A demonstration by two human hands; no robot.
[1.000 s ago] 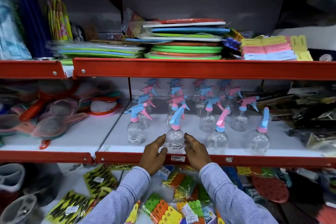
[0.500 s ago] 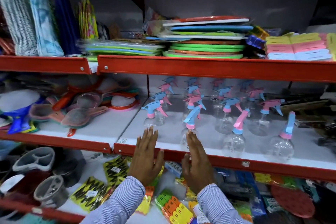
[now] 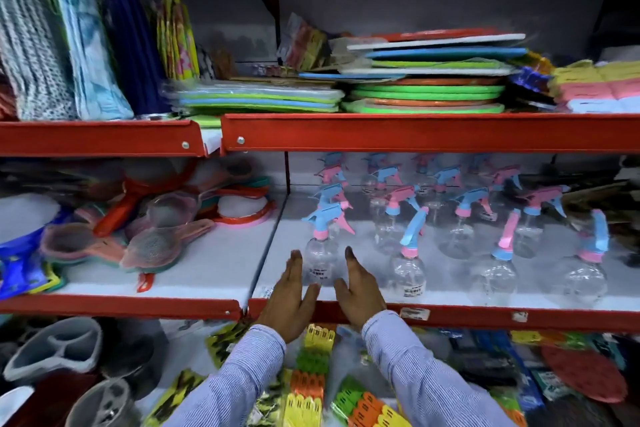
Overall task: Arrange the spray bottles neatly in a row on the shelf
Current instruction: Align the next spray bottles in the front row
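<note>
Several clear spray bottles with pink and blue trigger heads stand in rows on the white middle shelf [image 3: 450,300]. The front-left spray bottle [image 3: 320,260] has a blue head and pink collar. My left hand [image 3: 290,298] and my right hand [image 3: 358,291] are held flat and upright on either side of it, fingers straight, palms facing each other, close to the bottle without gripping it. Further right in the front row stand a second bottle [image 3: 408,274], a third bottle [image 3: 495,279] and one more bottle [image 3: 587,276].
A red shelf lip [image 3: 450,319] runs just under my wrists. Round strainers and sieves [image 3: 156,246] lie on the left shelf section. Stacked coloured mats [image 3: 426,90] fill the top shelf. Packets of clips [image 3: 311,374] and grey trays [image 3: 59,347] lie below.
My hands have shifted left from the second front bottle to either side of the front-left bottle, fingers straightened. The camera view has moved left and closer.
</note>
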